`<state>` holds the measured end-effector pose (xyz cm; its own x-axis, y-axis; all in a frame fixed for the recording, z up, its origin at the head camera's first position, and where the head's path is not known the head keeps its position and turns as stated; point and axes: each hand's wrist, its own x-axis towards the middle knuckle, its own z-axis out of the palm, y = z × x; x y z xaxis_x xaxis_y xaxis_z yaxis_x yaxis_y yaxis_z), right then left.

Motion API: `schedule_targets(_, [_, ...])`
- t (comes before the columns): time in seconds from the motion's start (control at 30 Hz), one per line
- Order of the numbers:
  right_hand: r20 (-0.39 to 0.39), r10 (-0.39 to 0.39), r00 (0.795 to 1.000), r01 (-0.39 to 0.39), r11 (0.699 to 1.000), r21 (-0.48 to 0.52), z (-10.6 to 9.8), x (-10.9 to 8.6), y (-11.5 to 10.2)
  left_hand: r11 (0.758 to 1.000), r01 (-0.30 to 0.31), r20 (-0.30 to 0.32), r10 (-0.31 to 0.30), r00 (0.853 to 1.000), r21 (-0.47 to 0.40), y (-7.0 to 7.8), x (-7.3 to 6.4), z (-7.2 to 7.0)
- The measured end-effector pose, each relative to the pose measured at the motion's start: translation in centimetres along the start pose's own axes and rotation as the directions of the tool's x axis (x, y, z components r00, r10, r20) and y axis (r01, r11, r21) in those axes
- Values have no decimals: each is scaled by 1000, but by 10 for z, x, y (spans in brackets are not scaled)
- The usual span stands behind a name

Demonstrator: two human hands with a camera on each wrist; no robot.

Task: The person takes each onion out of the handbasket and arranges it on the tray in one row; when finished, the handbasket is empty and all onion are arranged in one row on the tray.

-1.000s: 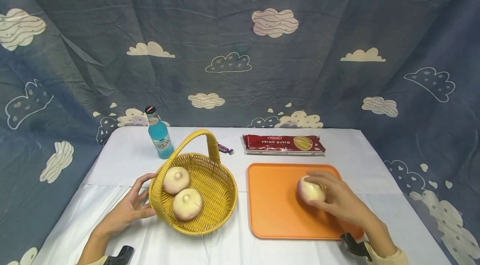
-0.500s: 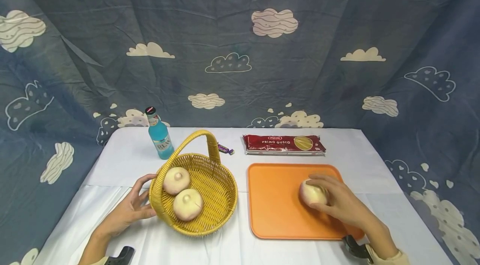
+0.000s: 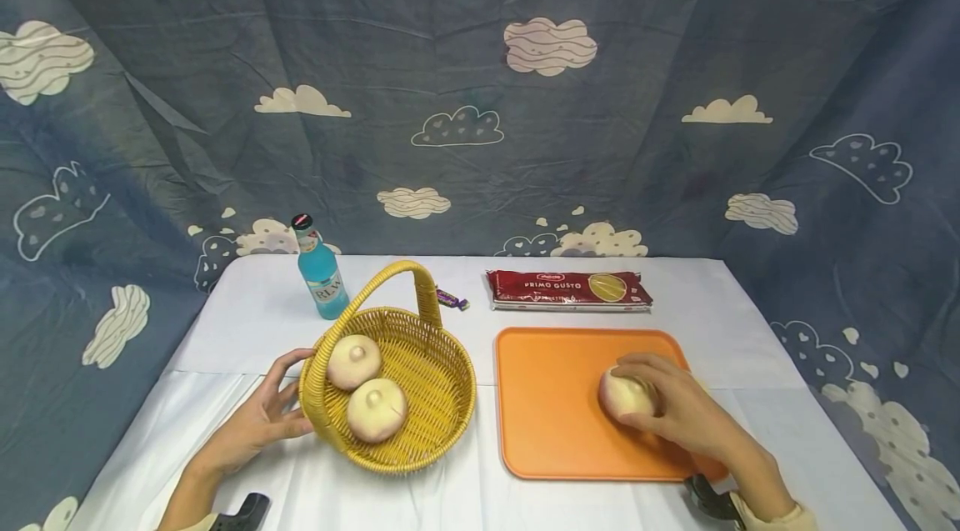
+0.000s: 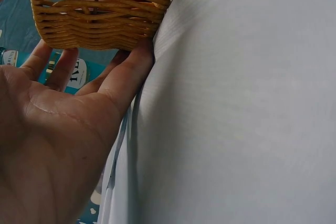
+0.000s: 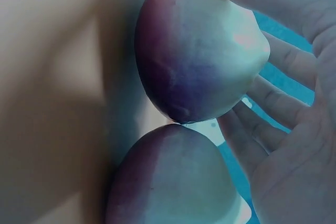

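My right hand point(image 3: 678, 406) holds a white-and-purple onion point(image 3: 627, 396) over the orange tray point(image 3: 555, 431), with thumb and fingers around its sides. In the right wrist view the held onion point(image 5: 199, 51) touches a second onion point(image 5: 173, 182) beside it, which my hand hides from the head view. On the left, my left hand point(image 3: 258, 423) touches the outer side of the yellow wicker basket point(image 3: 438, 406) with spread fingers. The left wrist view shows its fingertips against the basket's weave point(image 4: 105, 19). Two more onions point(image 3: 375, 410) sit in the basket's left half.
Behind the basket stands a blue bottle point(image 3: 321, 277) at the left. A small purple wrapped candy point(image 3: 452, 298) lies just behind the basket handle. Beyond the tray is a red spaghetti packet point(image 3: 570, 289). A dark cloud-patterned curtain point(image 3: 465, 206) closes off the back.
The onion in my right hand has shifted slightly right, and the right fingers have settled further around it. My left hand and the basket have stayed in place.
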<state>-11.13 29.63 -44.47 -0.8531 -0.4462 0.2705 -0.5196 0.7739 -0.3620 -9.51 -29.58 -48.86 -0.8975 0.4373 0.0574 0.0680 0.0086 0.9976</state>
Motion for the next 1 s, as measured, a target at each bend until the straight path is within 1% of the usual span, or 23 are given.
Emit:
schedule_targets(0.3, [37,30,999,-31,999,20,2,0,0,1000,2,0,-2,1000,-4,0,0,0])
schedule_targets(0.6, [43,39,998,-40,999,25,4,-1,1,1000,-4,7,4,1000,-19,-1,0,0])
schedule_targets(1.0, [60,53,997,-55,998,28,4,-1,0,1000,15,-2,-15,1000,-6,-1,0,-1])
